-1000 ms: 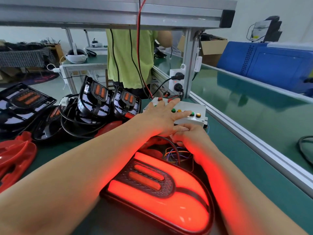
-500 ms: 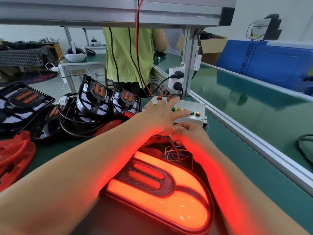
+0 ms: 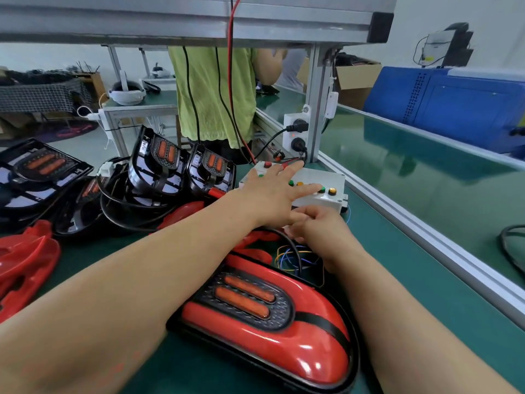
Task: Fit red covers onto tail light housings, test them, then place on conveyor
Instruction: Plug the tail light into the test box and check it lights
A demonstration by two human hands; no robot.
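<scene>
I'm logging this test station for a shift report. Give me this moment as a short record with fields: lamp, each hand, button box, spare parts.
tail light: red cover fitted, flat on the bench, unlit
left hand: fingers spread over the button box
right hand: fingers curled at the box's front edge, above the coloured wires; grip hidden
spare housings: black, uncovered, heaped left of the box
loose red covers: far left
conveyor: green belt, right of the bench

The glossy red plastic tail light (image 3: 298, 351) has a black band and two orange bars set in black dimpled mesh; the matte worktop (image 3: 412, 294) is dark green.
</scene>
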